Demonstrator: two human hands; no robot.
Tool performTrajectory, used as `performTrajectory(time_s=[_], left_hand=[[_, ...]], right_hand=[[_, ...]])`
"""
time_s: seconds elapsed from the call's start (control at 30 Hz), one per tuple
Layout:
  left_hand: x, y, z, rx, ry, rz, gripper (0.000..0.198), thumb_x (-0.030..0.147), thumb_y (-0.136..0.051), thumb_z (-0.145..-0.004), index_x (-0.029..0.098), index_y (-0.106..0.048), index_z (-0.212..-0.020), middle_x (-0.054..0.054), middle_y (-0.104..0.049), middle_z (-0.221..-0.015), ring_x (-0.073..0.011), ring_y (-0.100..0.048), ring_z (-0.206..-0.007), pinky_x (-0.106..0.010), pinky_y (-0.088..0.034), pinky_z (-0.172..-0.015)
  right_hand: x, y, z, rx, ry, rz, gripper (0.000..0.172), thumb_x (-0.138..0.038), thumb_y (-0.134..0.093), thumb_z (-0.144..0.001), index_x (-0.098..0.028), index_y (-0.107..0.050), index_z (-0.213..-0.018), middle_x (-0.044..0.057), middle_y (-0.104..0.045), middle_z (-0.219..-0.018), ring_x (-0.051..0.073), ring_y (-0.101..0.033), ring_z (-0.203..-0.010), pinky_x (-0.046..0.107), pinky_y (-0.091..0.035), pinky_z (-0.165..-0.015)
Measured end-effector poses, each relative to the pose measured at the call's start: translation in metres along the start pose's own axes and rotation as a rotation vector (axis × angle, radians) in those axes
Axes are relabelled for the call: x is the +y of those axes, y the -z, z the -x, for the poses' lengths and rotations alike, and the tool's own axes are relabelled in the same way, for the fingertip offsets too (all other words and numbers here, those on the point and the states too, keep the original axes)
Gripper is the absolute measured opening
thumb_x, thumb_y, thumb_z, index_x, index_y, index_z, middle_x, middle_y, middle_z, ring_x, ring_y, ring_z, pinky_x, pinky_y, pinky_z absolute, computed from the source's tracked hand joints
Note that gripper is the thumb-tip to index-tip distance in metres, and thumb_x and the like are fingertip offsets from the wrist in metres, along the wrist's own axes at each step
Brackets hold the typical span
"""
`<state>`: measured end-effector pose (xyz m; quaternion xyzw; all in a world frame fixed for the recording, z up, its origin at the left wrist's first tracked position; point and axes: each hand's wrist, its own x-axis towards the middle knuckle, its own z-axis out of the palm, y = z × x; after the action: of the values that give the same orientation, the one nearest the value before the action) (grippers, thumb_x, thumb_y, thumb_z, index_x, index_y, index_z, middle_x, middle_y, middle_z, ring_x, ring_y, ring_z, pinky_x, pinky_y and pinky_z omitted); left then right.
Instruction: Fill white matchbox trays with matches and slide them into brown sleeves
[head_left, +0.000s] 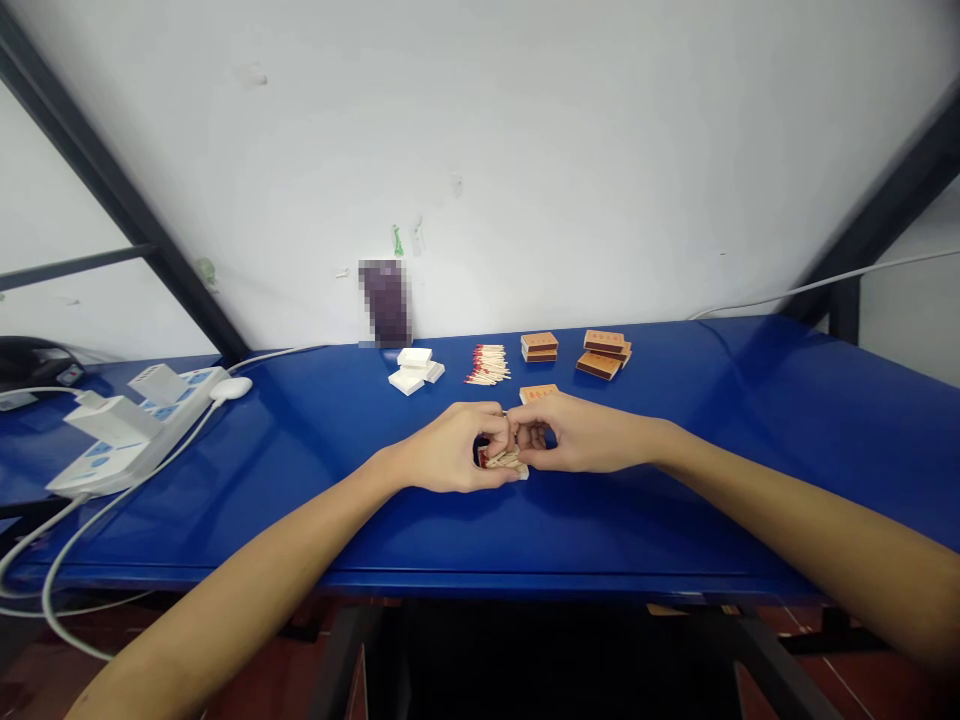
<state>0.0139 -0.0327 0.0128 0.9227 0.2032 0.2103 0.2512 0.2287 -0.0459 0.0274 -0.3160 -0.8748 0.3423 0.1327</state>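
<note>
My left hand (454, 447) curls around a small white matchbox tray (523, 473) filled with matches (501, 459), its thumb along the near side. My right hand (581, 432) meets it from the right, fingers bent and closed over the tray's right end. Whatever lies in the right fingertips is hidden. Just behind the right hand lies an orange matchbox sleeve or box (538, 393), partly covered. Farther back, a pile of loose red-tipped matches (489, 365) is spread on the blue table (337, 420).
White trays (415, 370) are piled at the back left. Stacked matchboxes (539, 347) and another group of matchboxes (604, 353) are at the back right. A white power strip (139, 440) with cables occupies the left. A blurred purple object (386, 303) stands against the wall.
</note>
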Motion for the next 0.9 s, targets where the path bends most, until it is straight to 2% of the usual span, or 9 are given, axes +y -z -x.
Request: performTrajectory(time_s=[0.17,0.4,0.53,0.67,0.9], left_hand=[[-0.002,0.001,0.000,-0.024,-0.022,-0.060,0.037,0.036,-0.068,-0.083,0.018,-0.040,-0.066,0.003,-0.050,-0.070,-0.0101,-0.048,-0.065,-0.025,-0.039,-0.065],[-0.004,0.007,0.001,-0.086,-0.095,-0.285,0.047,0.057,-0.073,-0.075,0.019,-0.047,-0.071,0.001,-0.051,-0.075,-0.0134,-0.048,-0.070,-0.027,-0.038,-0.067],[-0.005,0.009,0.001,-0.079,-0.096,-0.418,0.046,0.060,-0.071,-0.075,0.018,-0.053,-0.076,0.000,-0.052,-0.077,-0.0152,-0.049,-0.071,-0.028,-0.037,-0.067],[-0.006,0.012,0.001,-0.084,-0.080,-0.490,0.048,0.064,-0.068,-0.076,0.017,-0.057,-0.077,0.000,-0.054,-0.073,-0.0152,-0.048,-0.067,-0.028,-0.035,-0.065],[-0.007,0.011,0.001,-0.088,-0.093,-0.437,0.042,0.057,-0.069,-0.079,0.017,-0.058,-0.072,0.000,-0.055,-0.072,-0.0144,-0.049,-0.067,-0.027,-0.035,-0.066]], right_hand=[[0.001,-0.001,-0.002,-0.014,-0.014,0.043,0.017,-0.027,-0.060,-0.088,-0.018,-0.068,-0.099,-0.002,-0.058,-0.071,0.011,-0.051,-0.061,0.024,-0.040,-0.055],[-0.003,-0.001,-0.002,-0.025,0.010,0.043,0.018,-0.019,-0.056,-0.088,-0.017,-0.069,-0.101,-0.002,-0.058,-0.070,0.011,-0.049,-0.060,0.024,-0.039,-0.056],[-0.005,-0.002,-0.001,0.001,-0.004,0.073,0.018,-0.030,-0.058,-0.090,-0.017,-0.068,-0.097,-0.001,-0.059,-0.071,0.012,-0.050,-0.061,0.025,-0.039,-0.057],[-0.004,-0.005,-0.002,0.025,-0.032,0.185,0.029,-0.046,-0.060,-0.090,-0.019,-0.068,-0.098,-0.004,-0.051,-0.062,0.011,-0.044,-0.054,0.026,-0.032,-0.051],[-0.002,-0.008,-0.004,0.038,-0.011,0.208,0.026,-0.044,-0.061,-0.090,-0.019,-0.067,-0.088,-0.005,-0.046,-0.058,0.010,-0.038,-0.051,0.026,-0.026,-0.051]])
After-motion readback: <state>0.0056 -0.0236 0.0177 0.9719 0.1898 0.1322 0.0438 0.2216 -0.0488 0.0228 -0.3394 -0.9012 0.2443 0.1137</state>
